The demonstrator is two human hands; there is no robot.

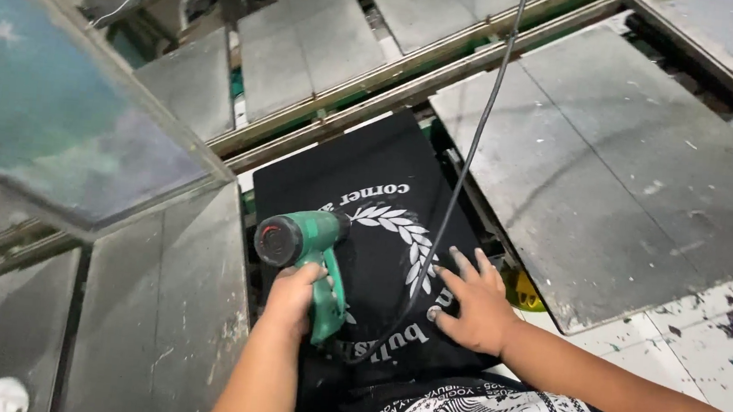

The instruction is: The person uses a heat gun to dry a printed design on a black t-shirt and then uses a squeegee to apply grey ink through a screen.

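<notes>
Two hands: left hand [295, 297] grip closed round green heat gun [306, 245]; right hand [475, 299] flat, open, on black shirt [360, 179], white wreath print [400, 231].

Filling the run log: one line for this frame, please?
left hand: grips green heat gun, nozzle over print | right hand: flat on black printed fabric | cord: crosses fabric | surround: grey metal platens
</notes>
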